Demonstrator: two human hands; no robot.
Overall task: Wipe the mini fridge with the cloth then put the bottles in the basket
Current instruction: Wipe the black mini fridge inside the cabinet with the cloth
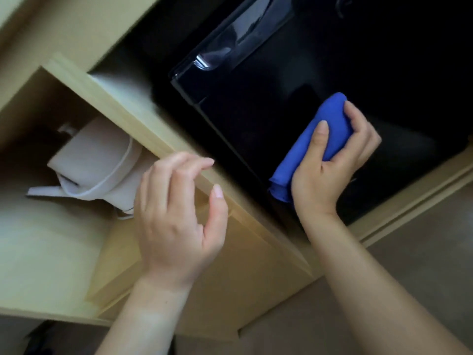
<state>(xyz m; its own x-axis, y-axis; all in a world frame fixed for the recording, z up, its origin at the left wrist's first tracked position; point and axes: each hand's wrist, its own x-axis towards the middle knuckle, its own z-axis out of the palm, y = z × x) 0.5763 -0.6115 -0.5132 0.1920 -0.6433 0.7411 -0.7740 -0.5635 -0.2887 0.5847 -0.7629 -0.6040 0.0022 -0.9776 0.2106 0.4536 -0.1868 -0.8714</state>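
In the head view, the blue cloth is seen rolled into a thick wad and is clasped by the right grip, with the fingers curled over it and the thumb laid along its top. It is pressed against the glossy black door of the mini fridge, close to the door edge that runs beside the wooden panel. The left grip is held slack, with loosely bent fingers and nothing in it, just over the panel's edge; whether that edge is touched cannot be told. A white folded item is seen in the compartment beyond the panel. No bottles and no basket are shown.

Wiping is judged to be under way, with much of the door not yet reached. Because the cloth is bunched, only a narrow strip is likely to be met by it, so streaks or missed patches may be left. On so slick a face the wad may be skidded off the door edge, and the knuckles may be knocked against the panel. If the clasp is loosened, the roll may be unwound and dropped. The idle left fingers may be caught if the stroke is carried toward them.
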